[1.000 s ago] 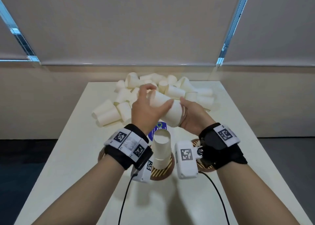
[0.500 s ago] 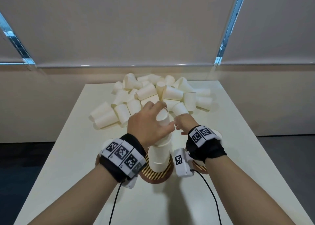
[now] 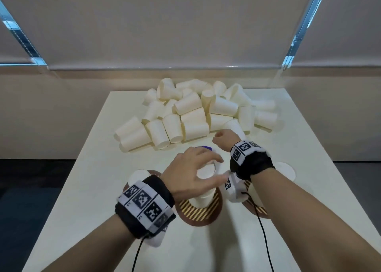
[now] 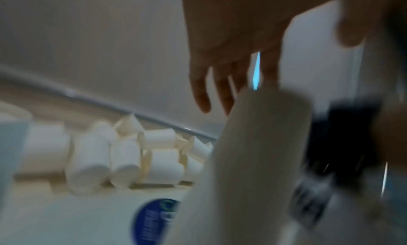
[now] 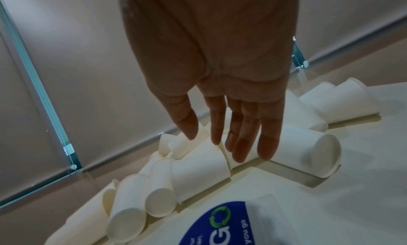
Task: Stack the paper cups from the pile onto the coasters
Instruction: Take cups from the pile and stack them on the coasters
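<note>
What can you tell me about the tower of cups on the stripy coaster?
The cup tower is made of plain white paper cups slipped over each other, mouths down. It stands upright on the round brown coaster with gold stripes. The left hand arches over its top cup, fingers on one side, thumb on the other. The number of cups cannot be told.
</note>
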